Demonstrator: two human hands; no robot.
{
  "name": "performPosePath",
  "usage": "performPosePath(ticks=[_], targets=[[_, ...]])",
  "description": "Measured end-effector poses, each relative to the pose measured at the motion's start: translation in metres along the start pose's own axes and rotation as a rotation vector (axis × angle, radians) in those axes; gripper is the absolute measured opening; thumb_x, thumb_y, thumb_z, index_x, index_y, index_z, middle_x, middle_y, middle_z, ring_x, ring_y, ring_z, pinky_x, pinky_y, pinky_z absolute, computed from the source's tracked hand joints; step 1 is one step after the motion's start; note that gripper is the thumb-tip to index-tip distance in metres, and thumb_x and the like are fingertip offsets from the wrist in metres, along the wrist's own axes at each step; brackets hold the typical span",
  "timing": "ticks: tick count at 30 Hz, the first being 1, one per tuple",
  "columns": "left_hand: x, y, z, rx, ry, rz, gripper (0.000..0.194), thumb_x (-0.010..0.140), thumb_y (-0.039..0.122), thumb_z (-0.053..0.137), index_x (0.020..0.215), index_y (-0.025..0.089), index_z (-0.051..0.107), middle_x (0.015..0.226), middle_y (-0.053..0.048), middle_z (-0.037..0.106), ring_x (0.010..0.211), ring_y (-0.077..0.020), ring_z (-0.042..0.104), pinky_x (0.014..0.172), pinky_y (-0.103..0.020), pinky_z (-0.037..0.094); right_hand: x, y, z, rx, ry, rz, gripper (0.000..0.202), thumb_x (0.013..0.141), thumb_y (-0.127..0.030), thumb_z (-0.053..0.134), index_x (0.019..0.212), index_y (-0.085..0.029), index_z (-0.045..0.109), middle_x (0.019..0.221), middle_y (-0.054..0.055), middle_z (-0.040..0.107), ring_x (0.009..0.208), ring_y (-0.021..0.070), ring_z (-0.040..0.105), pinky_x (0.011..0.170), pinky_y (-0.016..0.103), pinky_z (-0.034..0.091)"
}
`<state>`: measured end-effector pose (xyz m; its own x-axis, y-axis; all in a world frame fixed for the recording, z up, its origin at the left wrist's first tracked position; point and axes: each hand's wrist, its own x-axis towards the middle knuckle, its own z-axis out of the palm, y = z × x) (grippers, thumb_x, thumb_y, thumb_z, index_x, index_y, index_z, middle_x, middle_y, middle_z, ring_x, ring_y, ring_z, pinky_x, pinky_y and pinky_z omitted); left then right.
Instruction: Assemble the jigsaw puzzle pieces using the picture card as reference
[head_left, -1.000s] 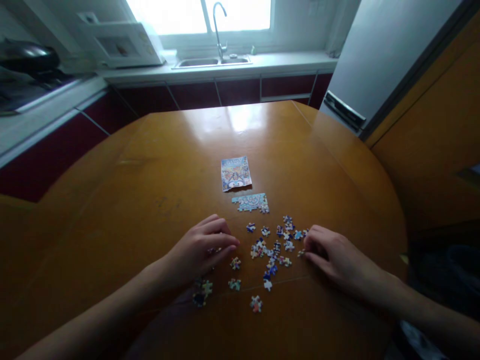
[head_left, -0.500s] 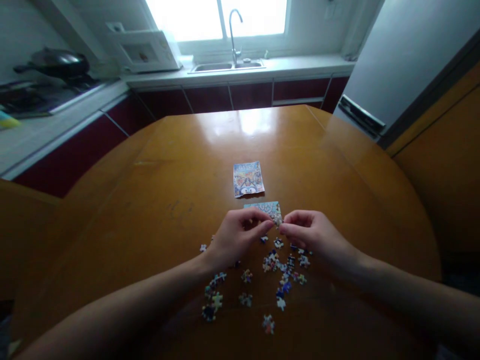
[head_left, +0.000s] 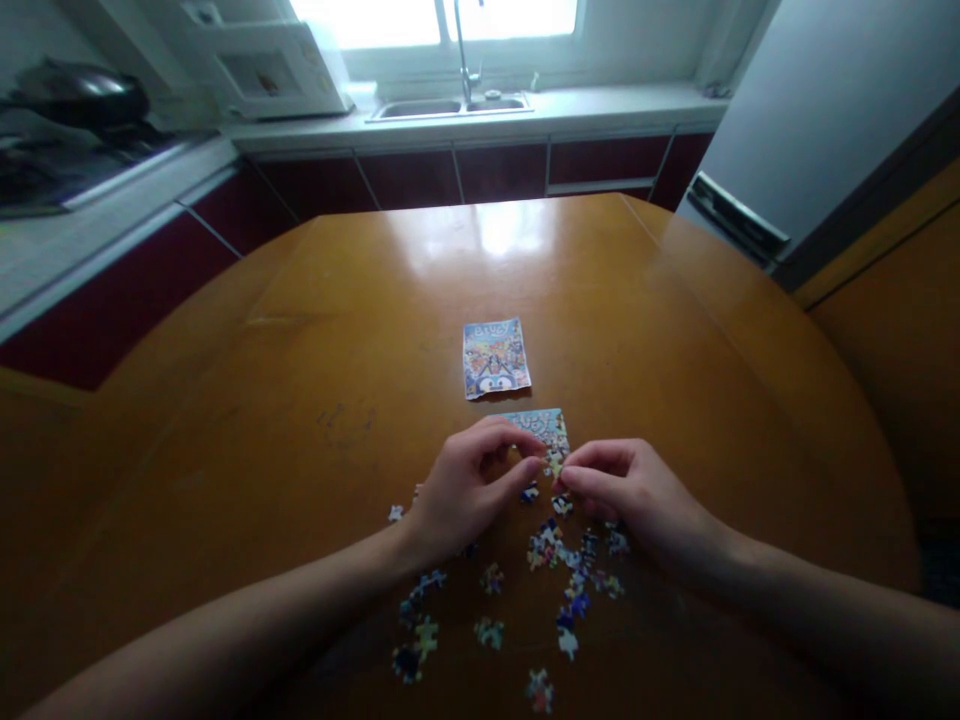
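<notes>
A partly joined jigsaw puzzle (head_left: 536, 424) with a light-blue top edge lies on the table, its lower left covered by my left hand (head_left: 466, 485). That hand is curved, thumb and index tips slightly apart at the puzzle's lower edge, with nothing visible between them. My right hand (head_left: 637, 490) pinches a small yellowish jigsaw piece (head_left: 555, 468) at the puzzle's lower right edge. Whether the piece is locked in, I cannot tell. Loose jigsaw pieces (head_left: 547, 545) lie scattered below both hands, some partly hidden under them.
Beyond the puzzle lies a printed picture sheet (head_left: 495, 358) with a penguin on it. The wooden table (head_left: 375, 330) has rounded sides. Behind it are a counter with a sink (head_left: 450, 106), a microwave (head_left: 274, 72), and a stove with a pan (head_left: 82, 95). A fridge (head_left: 817, 110) stands right.
The view has tipped down slightly. My left thumb and index finger have parted a little. My right hand has moved slightly lower along the puzzle's edge, and the yellowish piece shows more clearly.
</notes>
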<state>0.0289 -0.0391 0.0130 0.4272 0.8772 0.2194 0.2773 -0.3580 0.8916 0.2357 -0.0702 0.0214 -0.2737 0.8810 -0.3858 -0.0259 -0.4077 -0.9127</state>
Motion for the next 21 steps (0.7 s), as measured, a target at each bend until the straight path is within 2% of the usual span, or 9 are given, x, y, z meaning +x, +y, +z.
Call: performPosePath(ticks=[4, 8, 13, 18, 21], targets=[[-0.001, 0.001, 0.001, 0.113, 0.041, 0.195, 0.018, 0.082, 0.023, 0.078, 0.099, 0.019, 0.073, 0.094, -0.005, 0.071, 0.087, -0.0165, 0.064, 0.075, -0.03, 0.053, 0.0, 0.003, -0.001, 0.006, 0.004, -0.016, 0.022, 0.078, -0.037, 0.076, 0.076, -0.016, 0.074, 0.059, -0.002, 0.055, 0.054, 0.0088, 0.04, 0.05, 0.025, 0.029], [-0.001, 0.0, 0.001, 0.163, 0.062, 0.286, 0.017, 0.082, 0.021, 0.078, 0.098, 0.019, 0.073, 0.09, -0.004, 0.072, 0.084, -0.0158, 0.063, 0.075, -0.03, 0.053, 0.0, 0.006, -0.001, -0.055, -0.003, -0.028, 0.021, 0.079, -0.037, 0.075, 0.078, -0.016, 0.074, 0.064, 0.0, 0.061, 0.057, 0.0094, 0.047, 0.052, 0.024, 0.034], [0.001, -0.004, -0.005, 0.231, 0.025, 0.245, 0.013, 0.084, 0.019, 0.075, 0.096, 0.02, 0.074, 0.086, -0.001, 0.072, 0.082, -0.015, 0.06, 0.074, -0.029, 0.051, 0.001, -0.006, -0.013, -0.303, 0.023, -0.126, 0.019, 0.082, -0.034, 0.07, 0.083, -0.016, 0.074, 0.078, 0.005, 0.071, 0.068, 0.0143, 0.06, 0.061, 0.027, 0.044], [0.012, -0.017, -0.009, 0.379, -0.046, 0.192, 0.009, 0.085, 0.026, 0.075, 0.093, 0.023, 0.076, 0.083, -0.002, 0.07, 0.081, -0.0167, 0.058, 0.074, -0.031, 0.049, 0.013, -0.017, -0.033, -0.571, 0.192, -0.314, 0.016, 0.087, -0.028, 0.062, 0.082, -0.017, 0.072, 0.071, 0.003, 0.067, 0.062, 0.014, 0.056, 0.055, 0.028, 0.041], [0.017, -0.025, -0.006, 0.461, -0.088, 0.223, 0.008, 0.088, 0.03, 0.072, 0.091, 0.025, 0.077, 0.082, -0.002, 0.067, 0.08, -0.0167, 0.055, 0.073, -0.031, 0.047, 0.025, -0.012, -0.036, -0.702, 0.218, -0.489, 0.009, 0.086, -0.02, 0.062, 0.083, -0.017, 0.071, 0.074, 0.002, 0.064, 0.064, 0.0129, 0.053, 0.058, 0.028, 0.042]])
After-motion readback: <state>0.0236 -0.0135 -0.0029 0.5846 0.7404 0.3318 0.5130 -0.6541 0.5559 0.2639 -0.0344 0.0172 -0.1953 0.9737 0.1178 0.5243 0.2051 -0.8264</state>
